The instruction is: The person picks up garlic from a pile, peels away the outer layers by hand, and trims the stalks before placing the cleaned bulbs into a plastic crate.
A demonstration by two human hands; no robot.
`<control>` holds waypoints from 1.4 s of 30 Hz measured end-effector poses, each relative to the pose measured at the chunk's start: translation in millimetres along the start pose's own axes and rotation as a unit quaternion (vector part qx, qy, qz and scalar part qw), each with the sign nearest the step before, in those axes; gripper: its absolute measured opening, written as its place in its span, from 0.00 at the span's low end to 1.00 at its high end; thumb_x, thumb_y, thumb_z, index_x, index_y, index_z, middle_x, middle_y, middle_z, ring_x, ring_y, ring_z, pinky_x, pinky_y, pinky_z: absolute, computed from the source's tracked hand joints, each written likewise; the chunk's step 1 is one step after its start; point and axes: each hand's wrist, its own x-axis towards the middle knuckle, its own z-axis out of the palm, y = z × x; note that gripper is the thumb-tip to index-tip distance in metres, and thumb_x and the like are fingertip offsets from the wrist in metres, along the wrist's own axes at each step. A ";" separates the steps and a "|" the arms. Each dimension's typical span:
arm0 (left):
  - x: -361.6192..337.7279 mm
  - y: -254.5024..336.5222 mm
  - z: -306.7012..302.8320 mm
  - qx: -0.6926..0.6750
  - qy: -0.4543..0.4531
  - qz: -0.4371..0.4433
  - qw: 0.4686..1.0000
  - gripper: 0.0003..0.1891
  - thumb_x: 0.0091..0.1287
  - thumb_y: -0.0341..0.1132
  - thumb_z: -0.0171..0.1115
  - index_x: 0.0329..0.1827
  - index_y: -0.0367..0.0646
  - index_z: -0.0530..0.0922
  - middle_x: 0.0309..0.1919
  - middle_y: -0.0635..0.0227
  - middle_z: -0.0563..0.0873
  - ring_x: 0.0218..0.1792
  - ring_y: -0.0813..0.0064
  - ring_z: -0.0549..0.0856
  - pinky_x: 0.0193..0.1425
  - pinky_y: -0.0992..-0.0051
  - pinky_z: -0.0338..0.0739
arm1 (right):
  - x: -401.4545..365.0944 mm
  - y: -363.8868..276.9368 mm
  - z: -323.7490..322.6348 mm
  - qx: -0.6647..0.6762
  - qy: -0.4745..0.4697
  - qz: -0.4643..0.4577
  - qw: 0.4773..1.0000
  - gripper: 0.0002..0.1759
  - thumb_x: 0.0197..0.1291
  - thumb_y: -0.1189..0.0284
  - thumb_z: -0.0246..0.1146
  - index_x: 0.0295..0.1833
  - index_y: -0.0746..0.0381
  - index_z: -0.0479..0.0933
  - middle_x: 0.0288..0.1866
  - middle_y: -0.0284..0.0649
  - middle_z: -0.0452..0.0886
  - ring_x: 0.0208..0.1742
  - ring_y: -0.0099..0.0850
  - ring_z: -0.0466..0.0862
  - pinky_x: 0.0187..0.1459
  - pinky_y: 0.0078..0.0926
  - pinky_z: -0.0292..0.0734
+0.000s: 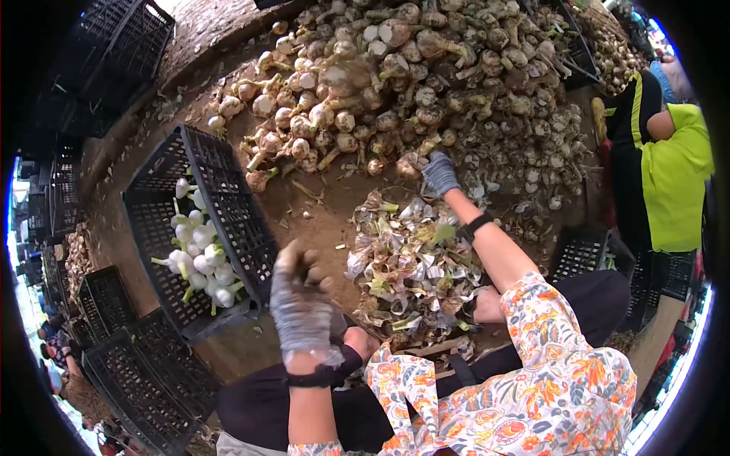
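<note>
My right hand (439, 175), in a grey knit glove, reaches to the near edge of a large heap of unpeeled garlic (456, 76). Its fingers are closed on a dirt-stained garlic bulb (411, 164) with a stub of stem. My left hand (300, 304), gloved with a soiled palm, is raised beside the black crate and smeared a little by motion. The fingers look loosely bent and apart, and I see nothing in them. Inside the black plastic crate (228, 205) lie clean white garlic bulbs (199, 254) with short green stems.
A pile of garlic skins and stem scraps (414, 266) lies between my legs. More black crates (152, 380) stand at the left, with another crate (582, 254) right of my knee. A person in a yellow-green top (673, 182) sits close by at the right.
</note>
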 end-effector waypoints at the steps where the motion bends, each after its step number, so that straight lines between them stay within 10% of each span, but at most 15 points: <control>1: -0.9 -9.3 6.6 0.062 0.014 -0.003 0.998 0.15 0.60 0.39 0.61 0.47 0.43 0.76 0.35 0.68 0.79 0.26 0.81 0.73 0.27 0.85 0.69 | 3.4 30.2 25.0 0.135 0.019 -0.054 0.989 0.16 0.49 0.73 0.57 0.44 0.68 0.71 0.47 0.54 0.75 0.49 0.46 0.76 0.48 0.33 0.73; 2: -5.6 -18.5 8.3 0.126 -0.041 0.028 0.991 0.18 0.59 0.37 0.62 0.52 0.43 0.74 0.37 0.68 0.79 0.32 0.82 0.76 0.33 0.83 0.73 | 0.0 45.2 35.8 0.269 0.037 -0.106 0.957 0.10 0.48 0.78 0.56 0.39 0.69 0.72 0.42 0.56 0.76 0.45 0.47 0.77 0.44 0.34 0.74; 3: -2.9 -30.8 6.8 0.188 -0.094 0.075 0.975 0.23 0.58 0.35 0.64 0.56 0.42 0.70 0.43 0.65 0.78 0.37 0.79 0.77 0.39 0.80 0.74 | -56.9 -1.2 -8.2 0.042 0.069 -0.306 0.949 0.09 0.50 0.82 0.52 0.39 0.70 0.71 0.39 0.56 0.76 0.41 0.47 0.77 0.40 0.33 0.73; 4: 1.2 -43.9 4.5 0.251 -0.146 0.122 0.949 0.28 0.57 0.33 0.65 0.61 0.42 0.66 0.49 0.62 0.76 0.43 0.77 0.77 0.45 0.78 0.76 | -132.0 -118.9 -88.0 -0.062 0.007 -0.073 0.995 0.10 0.53 0.79 0.52 0.42 0.70 0.69 0.39 0.52 0.75 0.39 0.46 0.76 0.41 0.35 0.72; 6: 1.3 -64.1 10.3 0.334 -0.204 0.206 0.897 0.40 0.51 0.27 0.69 0.67 0.40 0.57 0.59 0.59 0.68 0.54 0.71 0.73 0.56 0.74 0.72 | -180.3 -150.0 -112.2 0.135 -0.042 -0.007 0.990 0.10 0.55 0.74 0.54 0.41 0.69 0.70 0.36 0.50 0.75 0.37 0.46 0.75 0.41 0.36 0.71; 8: -13.3 -68.5 25.0 0.199 -0.312 0.147 0.918 0.42 0.50 0.23 0.69 0.68 0.40 0.55 0.62 0.59 0.65 0.57 0.70 0.70 0.60 0.75 0.69 | -210.5 -145.1 -104.7 0.063 0.102 -0.244 0.962 0.15 0.58 0.66 0.56 0.44 0.67 0.73 0.37 0.49 0.75 0.38 0.45 0.75 0.42 0.37 0.70; 9: -10.8 -74.3 22.0 0.222 -0.325 0.155 0.906 0.41 0.50 0.23 0.68 0.67 0.40 0.55 0.60 0.60 0.67 0.57 0.71 0.71 0.59 0.75 0.70 | -216.6 -153.1 -121.9 -0.089 -0.039 -0.246 0.964 0.20 0.60 0.61 0.56 0.51 0.64 0.74 0.40 0.48 0.75 0.42 0.42 0.76 0.43 0.35 0.71; 12: -23.1 -76.2 22.8 0.218 -0.350 0.147 0.899 0.39 0.52 0.24 0.68 0.67 0.40 0.57 0.58 0.61 0.69 0.56 0.72 0.72 0.58 0.75 0.72 | -233.2 -155.1 -130.4 0.239 -0.093 -0.081 0.963 0.17 0.58 0.63 0.59 0.47 0.64 0.77 0.41 0.47 0.78 0.44 0.37 0.77 0.44 0.30 0.72; 22: -49.1 -70.2 26.7 0.077 -0.396 -0.002 0.915 0.36 0.53 0.39 0.68 0.64 0.41 0.61 0.55 0.57 0.72 0.54 0.65 0.75 0.58 0.66 0.74 | -265.0 -151.9 -169.1 0.249 -0.023 -0.321 0.913 0.15 0.55 0.69 0.58 0.44 0.70 0.74 0.39 0.43 0.80 0.40 0.31 0.79 0.44 0.26 0.74; 23: -56.7 -68.0 30.5 0.074 -0.393 0.005 0.917 0.36 0.54 0.39 0.68 0.64 0.41 0.61 0.55 0.57 0.72 0.54 0.65 0.75 0.58 0.65 0.73 | -269.9 -151.3 -172.3 0.405 -0.094 -0.184 0.891 0.16 0.55 0.69 0.59 0.45 0.69 0.74 0.38 0.41 0.81 0.39 0.28 0.79 0.44 0.24 0.74; 30: -57.8 -75.6 26.9 0.214 -0.386 0.146 0.885 0.34 0.57 0.40 0.65 0.65 0.39 0.61 0.61 0.61 0.67 0.60 0.69 0.68 0.63 0.72 0.62 | -285.9 -170.8 -168.3 0.203 0.123 -0.251 0.938 0.16 0.56 0.65 0.58 0.39 0.70 0.75 0.29 0.48 0.78 0.30 0.37 0.76 0.35 0.31 0.72; 38: -66.9 -79.9 29.3 0.170 -0.408 0.089 0.893 0.32 0.61 0.39 0.61 0.66 0.39 0.60 0.55 0.62 0.72 0.52 0.74 0.75 0.56 0.76 0.70 | -286.2 -146.4 -176.8 0.245 0.023 -0.266 0.932 0.17 0.55 0.64 0.60 0.42 0.68 0.76 0.34 0.49 0.80 0.34 0.39 0.79 0.39 0.30 0.74; 42: -68.1 -90.9 35.2 0.135 -0.358 0.029 0.923 0.31 0.63 0.52 0.54 0.61 0.38 0.64 0.42 0.61 0.78 0.36 0.75 0.81 0.36 0.77 0.81 | -303.4 -145.7 -194.6 0.133 0.045 -0.341 0.930 0.17 0.53 0.64 0.62 0.43 0.66 0.75 0.33 0.48 0.80 0.33 0.41 0.80 0.37 0.32 0.75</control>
